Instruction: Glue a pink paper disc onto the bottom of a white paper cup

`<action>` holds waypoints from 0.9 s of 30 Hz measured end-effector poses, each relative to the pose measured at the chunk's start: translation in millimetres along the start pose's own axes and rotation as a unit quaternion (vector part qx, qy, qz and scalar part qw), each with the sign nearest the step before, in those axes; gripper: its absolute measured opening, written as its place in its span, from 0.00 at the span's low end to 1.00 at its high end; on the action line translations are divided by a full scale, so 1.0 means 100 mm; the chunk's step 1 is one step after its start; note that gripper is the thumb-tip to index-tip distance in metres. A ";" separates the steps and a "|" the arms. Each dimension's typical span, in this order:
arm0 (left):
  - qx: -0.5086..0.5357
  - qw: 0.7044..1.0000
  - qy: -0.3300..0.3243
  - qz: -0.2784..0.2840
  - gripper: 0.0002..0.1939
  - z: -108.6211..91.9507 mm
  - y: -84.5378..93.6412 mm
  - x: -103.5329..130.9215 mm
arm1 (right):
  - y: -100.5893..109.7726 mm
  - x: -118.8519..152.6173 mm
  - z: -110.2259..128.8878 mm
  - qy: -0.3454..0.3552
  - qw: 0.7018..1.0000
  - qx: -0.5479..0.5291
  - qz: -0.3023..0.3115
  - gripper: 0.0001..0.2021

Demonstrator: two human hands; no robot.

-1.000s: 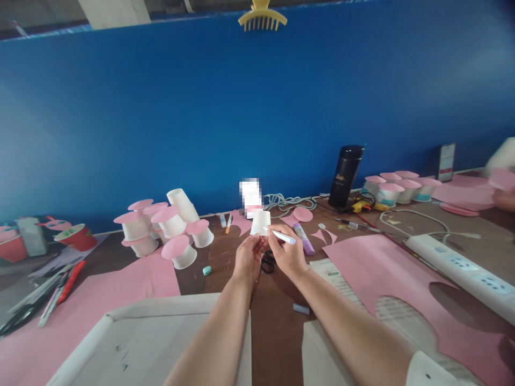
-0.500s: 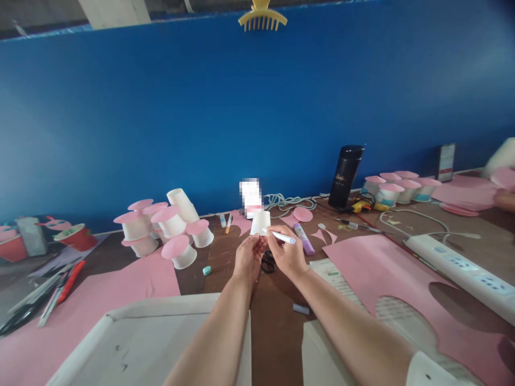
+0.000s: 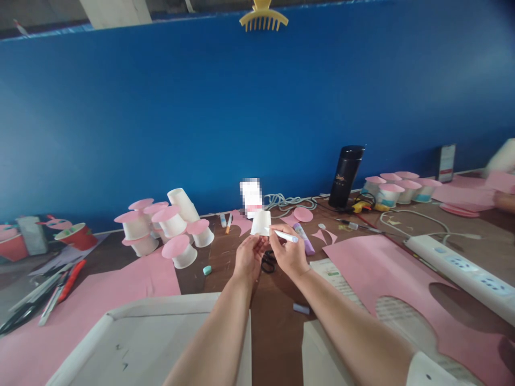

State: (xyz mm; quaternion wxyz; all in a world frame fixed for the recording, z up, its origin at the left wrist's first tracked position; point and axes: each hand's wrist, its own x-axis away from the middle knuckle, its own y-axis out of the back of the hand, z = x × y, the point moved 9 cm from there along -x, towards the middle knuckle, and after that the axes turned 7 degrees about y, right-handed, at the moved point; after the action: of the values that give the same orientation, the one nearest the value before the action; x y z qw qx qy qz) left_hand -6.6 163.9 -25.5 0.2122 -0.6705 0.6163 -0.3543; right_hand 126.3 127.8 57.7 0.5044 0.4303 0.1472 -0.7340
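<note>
My left hand (image 3: 250,258) grips a white paper cup (image 3: 262,222) low down near its wider rim, with the cup upside down. A white marker pen (image 3: 285,235) is pinched in my right hand (image 3: 290,255), its tip against or close to the side of the cup. Whether the tip touches, I cannot tell. Below my hands lies a pair of black-handled scissors (image 3: 268,262). A purple glue stick (image 3: 304,239) rests just right of my right hand, and a grey-blue pen cap (image 3: 301,309) lies nearer to me.
White cups topped with pink paper discs (image 3: 176,247) stand at left. Pink paper sheets (image 3: 386,262) lie on both sides. A black flask (image 3: 346,176), white cables and a power strip (image 3: 462,271) are at right. Another person's hand (image 3: 504,202) shows at the far right edge.
The marker has shifted slightly right and down along the cup with my right hand. My left hand keeps its hold. The other person's hand moves a pink paper at far right.
</note>
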 end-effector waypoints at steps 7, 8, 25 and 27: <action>-0.005 1.000 0.013 -0.012 0.04 0.02 -0.02 0.04 | -0.01 0.00 -0.01 -0.003 1.000 -0.005 0.006 0.07; -0.005 1.000 0.014 -0.013 0.04 0.02 -0.02 0.04 | -0.01 0.00 -0.01 -0.003 1.000 -0.007 0.007 0.07; 0.052 0.998 0.039 -0.014 0.06 0.05 0.03 -0.02 | 0.01 -0.01 -0.04 -0.016 0.999 -0.025 -0.015 0.07; 0.049 0.998 0.039 -0.018 0.06 0.05 0.03 -0.01 | 0.00 -0.01 -0.04 -0.017 0.999 -0.027 -0.012 0.07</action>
State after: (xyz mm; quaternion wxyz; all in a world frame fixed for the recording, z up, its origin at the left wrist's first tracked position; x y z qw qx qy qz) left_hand -5.2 163.6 -31.5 0.2140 -0.6557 0.5941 -0.4139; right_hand 128.7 130.7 55.7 0.5092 0.4019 0.1638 -0.7432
